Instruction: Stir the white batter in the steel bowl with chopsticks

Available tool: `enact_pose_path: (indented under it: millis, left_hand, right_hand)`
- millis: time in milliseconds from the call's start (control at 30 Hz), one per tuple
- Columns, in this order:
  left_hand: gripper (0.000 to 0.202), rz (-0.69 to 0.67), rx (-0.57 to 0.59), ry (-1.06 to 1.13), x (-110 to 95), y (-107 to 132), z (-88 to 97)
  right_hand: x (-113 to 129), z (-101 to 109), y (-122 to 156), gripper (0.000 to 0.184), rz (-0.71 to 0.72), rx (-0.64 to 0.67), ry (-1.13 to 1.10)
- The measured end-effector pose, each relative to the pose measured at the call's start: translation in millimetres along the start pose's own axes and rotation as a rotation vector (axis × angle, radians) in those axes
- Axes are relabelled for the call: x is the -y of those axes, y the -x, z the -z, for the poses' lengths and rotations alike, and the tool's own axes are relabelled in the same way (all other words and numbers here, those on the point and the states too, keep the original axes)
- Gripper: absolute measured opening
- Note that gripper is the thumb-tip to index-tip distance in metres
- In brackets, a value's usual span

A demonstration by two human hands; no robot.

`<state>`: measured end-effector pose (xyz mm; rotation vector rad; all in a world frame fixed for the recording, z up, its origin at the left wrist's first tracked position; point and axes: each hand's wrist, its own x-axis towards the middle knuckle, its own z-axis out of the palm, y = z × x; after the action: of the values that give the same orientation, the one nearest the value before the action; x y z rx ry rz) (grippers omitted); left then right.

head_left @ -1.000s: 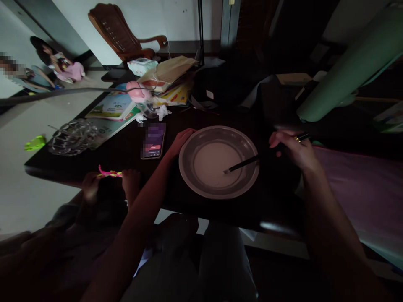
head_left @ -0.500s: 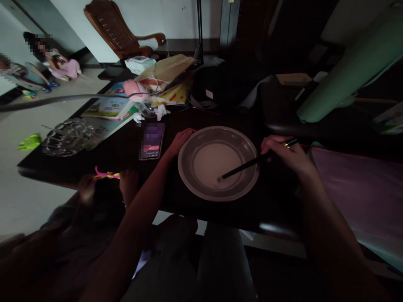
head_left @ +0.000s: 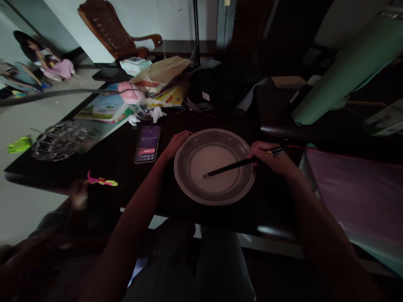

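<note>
A round metal bowl (head_left: 182,176) with a pale whitish liquid in it stands on the dark table (head_left: 126,155) in front of me. My left hand (head_left: 175,144) rests against the bowl's left rim, fingers curled on it. My right hand (head_left: 273,160) is closed on dark chopsticks (head_left: 229,167) at the bowl's right rim. Their tips reach into the liquid left of the bowl's middle.
A phone (head_left: 147,143) lies left of the bowl, a glass dish (head_left: 58,140) further left. Books and papers (head_left: 157,79) are piled at the back. Another person's hand (head_left: 77,197) holds a pink and yellow toy (head_left: 100,181) at the near left edge. People sit on the floor far left.
My right hand has moved left toward the bowl, sweeping the chopstick tips leftward through the liquid. My left hand stays on the rim. The toy has shifted left.
</note>
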<state>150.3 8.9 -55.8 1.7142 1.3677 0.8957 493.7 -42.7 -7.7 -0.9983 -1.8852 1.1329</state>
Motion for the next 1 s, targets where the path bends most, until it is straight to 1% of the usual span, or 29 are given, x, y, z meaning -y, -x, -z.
enact_pose_path:
  millis: [67, 133, 200, 233, 267, 300, 367, 433, 467, 500, 567, 633, 667, 700, 733, 767, 867, 900, 933, 1000]
  left_hand:
    - [0.041, -0.009, 0.007, 0.000, 0, 0, -0.2]
    - [0.042, -0.023, 0.013, -0.006, -1, 1, -0.3]
    - [0.042, -0.031, 0.017, -0.013, -2, 1, -0.2]
    - [0.042, -0.031, 0.019, -0.015, -3, 1, -0.1]
    - [0.042, -0.031, 0.021, -0.017, -3, 1, 0.0]
    - [0.041, -0.030, 0.024, -0.020, -4, 1, 0.1]
    - [0.041, -0.024, 0.025, -0.022, -4, 1, 0.1]
    - [0.041, -0.012, 0.024, -0.015, -4, 0, -0.1]
    - [0.041, -0.007, 0.026, -0.011, -3, 0, -0.3]
    - [0.041, -0.004, 0.028, -0.009, -3, 0, -0.4]
    - [0.041, -0.004, 0.028, -0.011, -3, 1, -0.4]
    - [0.041, -0.005, 0.027, -0.014, -4, 1, -0.2]
    - [0.041, -0.004, 0.025, -0.015, -4, 1, 0.0]
    - [0.041, -0.003, 0.024, -0.015, -4, 1, 0.2]
    - [0.041, -0.003, 0.025, -0.014, -4, 1, 0.5]
    - [0.042, -0.003, 0.025, -0.013, -4, 1, 0.7]
    - [0.043, -0.012, 0.032, -0.012, -1, 0, 1.3]
    - [0.044, -0.015, 0.036, -0.009, 0, 0, 1.3]
    - [0.044, -0.017, 0.036, -0.005, 1, 0, 1.3]
    - [0.045, -0.019, 0.030, 0.004, 2, -1, 1.0]
  right_hand:
    - [0, -1, -2, 0.032, 0.007, -0.069, 0.051]
    - [-2, 7, -1, 0.032, 0.003, -0.219, 0.049]
    - [-4, 20, 3, 0.035, 0.003, -0.376, -0.023]
    - [-4, 24, 5, 0.037, 0.010, -0.420, -0.070]
    - [-4, 26, 7, 0.040, 0.019, -0.430, -0.113]
    - [-2, 26, 8, 0.042, 0.025, -0.393, -0.140]
    - [1, 17, 7, 0.040, 0.031, -0.229, -0.126]
    - [4, 5, 4, 0.035, 0.033, -0.069, -0.049]
    - [4, 1, 2, 0.033, 0.038, -0.035, -0.006]
    - [3, 0, 1, 0.032, 0.041, -0.044, 0.032]
    - [-1, 5, 1, 0.032, 0.037, -0.162, 0.060]
    - [-6, 17, 3, 0.035, 0.023, -0.325, 0.019]
    - [-7, 22, 5, 0.037, 0.026, -0.381, -0.028]
    - [-8, 26, 7, 0.038, 0.030, -0.385, -0.065]
    - [-8, 28, 8, 0.039, 0.031, -0.359, -0.097]
    - [-7, 26, 9, 0.040, 0.026, -0.299, -0.115]
    - [0, 9, 5, 0.038, -0.006, -0.050, -0.075]
    - [2, 2, 3, 0.036, 0.005, -0.007, -0.039]
    - [3, -2, 1, 0.035, 0.019, 0.001, -0.001]
    - [3, -5, -2, 0.033, 0.041, -0.061, 0.070]
